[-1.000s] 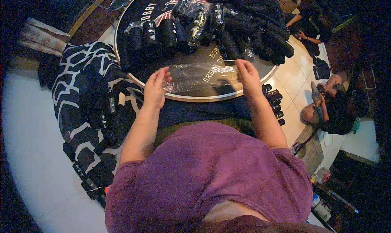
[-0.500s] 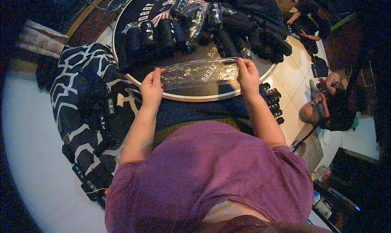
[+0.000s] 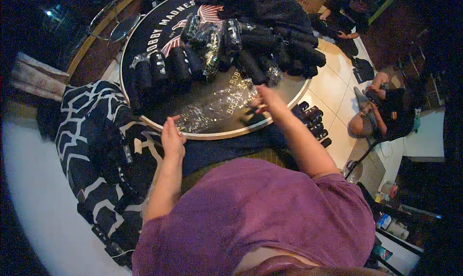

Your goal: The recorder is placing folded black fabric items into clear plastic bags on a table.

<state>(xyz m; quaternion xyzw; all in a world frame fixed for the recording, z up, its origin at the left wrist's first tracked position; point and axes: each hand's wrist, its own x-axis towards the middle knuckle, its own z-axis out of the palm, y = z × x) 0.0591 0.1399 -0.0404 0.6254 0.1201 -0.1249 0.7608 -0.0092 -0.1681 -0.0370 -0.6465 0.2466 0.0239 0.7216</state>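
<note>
A clear, crinkled plastic bag (image 3: 207,111) stretches slantwise over the near part of the round table, its right end higher in the picture. My left hand (image 3: 172,138) is at the bag's left end, with its fingers closed on the edge. Close to the other end is my right hand (image 3: 268,101), its fingers smeared by motion, so its grip on the bag cannot be made out. Beyond the bag lie several rolled black bundles (image 3: 181,63), with some shiny wrapped ones (image 3: 212,49) among them.
The round table (image 3: 212,136) has a pale rim and a printed dark top. Patterned black-and-white fabric (image 3: 99,114) lies at left. Small black rolls (image 3: 311,119) stand on the tiled floor at right. Two other people (image 3: 383,104) sit at the far right, one with a dark item.
The bag has gone from stretched level between both hands to slanting and slacker. My left hand has dropped nearer me; my right hand has moved inward and down. The whole view has shifted slightly.
</note>
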